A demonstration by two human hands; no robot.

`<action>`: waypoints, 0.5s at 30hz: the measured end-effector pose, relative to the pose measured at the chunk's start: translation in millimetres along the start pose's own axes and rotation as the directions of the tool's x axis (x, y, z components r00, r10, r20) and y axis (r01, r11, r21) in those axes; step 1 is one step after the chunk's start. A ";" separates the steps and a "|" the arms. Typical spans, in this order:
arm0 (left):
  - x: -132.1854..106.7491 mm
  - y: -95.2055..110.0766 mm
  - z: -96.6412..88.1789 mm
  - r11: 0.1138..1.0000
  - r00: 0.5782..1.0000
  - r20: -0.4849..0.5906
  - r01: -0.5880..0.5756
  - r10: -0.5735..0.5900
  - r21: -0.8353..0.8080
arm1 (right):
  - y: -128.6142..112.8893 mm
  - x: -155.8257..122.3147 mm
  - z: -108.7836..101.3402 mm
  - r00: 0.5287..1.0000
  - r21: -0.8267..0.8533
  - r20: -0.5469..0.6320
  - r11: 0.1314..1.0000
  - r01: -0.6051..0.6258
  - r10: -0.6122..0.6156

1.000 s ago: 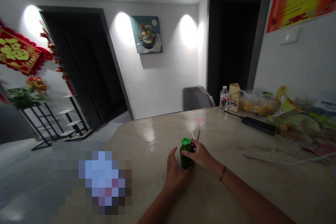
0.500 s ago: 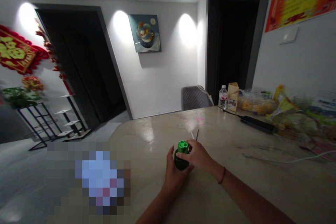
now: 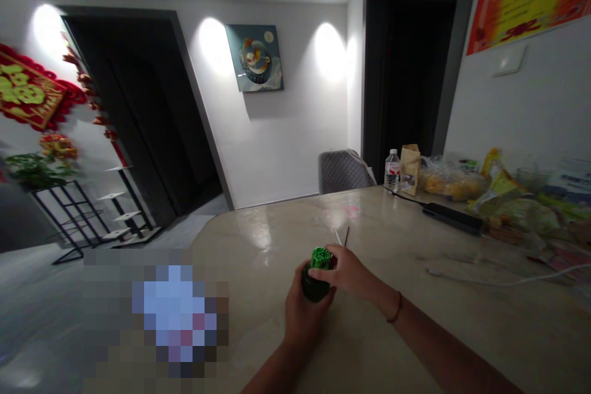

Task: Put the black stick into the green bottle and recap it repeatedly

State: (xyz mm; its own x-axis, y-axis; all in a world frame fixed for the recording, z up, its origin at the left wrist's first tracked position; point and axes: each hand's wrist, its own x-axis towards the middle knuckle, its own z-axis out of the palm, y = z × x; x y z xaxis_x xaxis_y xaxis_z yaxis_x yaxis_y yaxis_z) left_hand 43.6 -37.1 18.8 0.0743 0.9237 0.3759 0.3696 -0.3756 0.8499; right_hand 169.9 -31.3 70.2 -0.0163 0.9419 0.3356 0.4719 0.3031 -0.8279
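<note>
A dark, rounded container (image 3: 316,288) with a bright green, patterned top (image 3: 320,257) stands near the middle of the table. My left hand (image 3: 302,311) curls round the container's dark body from the left and below. From the right, my right hand (image 3: 342,269) grips the container's upper part, thumb across the near side and fingers behind the green top. Just beyond my right hand lie a thin dark stick (image 3: 347,235) and a thin white stick (image 3: 338,236), their lower ends hidden by it.
On the right side of the marble-look table (image 3: 258,271) lie a black power adapter (image 3: 451,218), a white cable (image 3: 494,282) and several food bags (image 3: 521,212). A water bottle (image 3: 392,172) and a paper bag (image 3: 409,170) stand behind. A grey chair (image 3: 344,172) is at the far edge.
My left hand has shifted slightly left and closed more fully round the container, which has moved a little with it. My right hand stays at the green top.
</note>
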 end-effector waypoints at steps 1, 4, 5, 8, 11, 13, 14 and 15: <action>-0.3 0.8 -0.4 1.000 1.000 -0.018 -0.004 0.004 0.012 | -1.8 0.4 -1.4 1.000 0.054 0.013 0.998 -0.020 0.019; -0.2 1.2 -1.3 0.999 0.999 -0.053 0.003 0.000 0.051 | -8.5 2.1 -9.6 0.997 0.150 -0.014 0.986 -0.073 0.076; 0.0 1.0 -1.5 0.998 0.998 -0.057 0.013 -0.009 0.066 | -10.8 2.4 -13.5 0.996 0.134 -0.044 0.989 -0.067 0.074; 0.7 0.2 -1.4 0.994 0.998 -0.060 0.033 -0.027 0.108 | -16.9 1.5 -25.1 0.994 -0.015 -0.110 1.000 -0.020 0.018; 0.3 -0.1 -0.3 0.988 0.999 -0.042 0.018 -0.012 0.155 | -18.9 -1.8 -30.3 0.995 -0.177 -0.100 0.984 -0.021 0.003; -0.6 0.4 0.7 0.983 0.999 -0.034 -0.002 0.008 0.182 | -18.1 -4.1 -29.7 0.997 -0.263 -0.083 0.965 -0.017 -0.005; -1.1 0.9 1.1 0.981 0.999 -0.035 -0.009 0.016 0.192 | -17.2 -5.1 -28.9 0.997 -0.295 -0.074 0.955 -0.009 -0.013; -1.6 1.4 1.4 0.980 0.999 -0.034 -0.013 0.021 0.200 | -16.2 -5.8 -28.1 0.998 -0.318 -0.063 0.948 0.000 -0.021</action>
State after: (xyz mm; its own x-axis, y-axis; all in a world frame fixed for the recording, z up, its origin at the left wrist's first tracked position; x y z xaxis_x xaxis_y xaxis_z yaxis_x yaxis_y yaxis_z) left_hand 45.3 -39.0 18.8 0.0503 0.9126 0.4056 0.5463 -0.3651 0.7538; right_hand 187.1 -45.8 94.4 0.0292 0.9244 0.3802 0.7276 0.2412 -0.6422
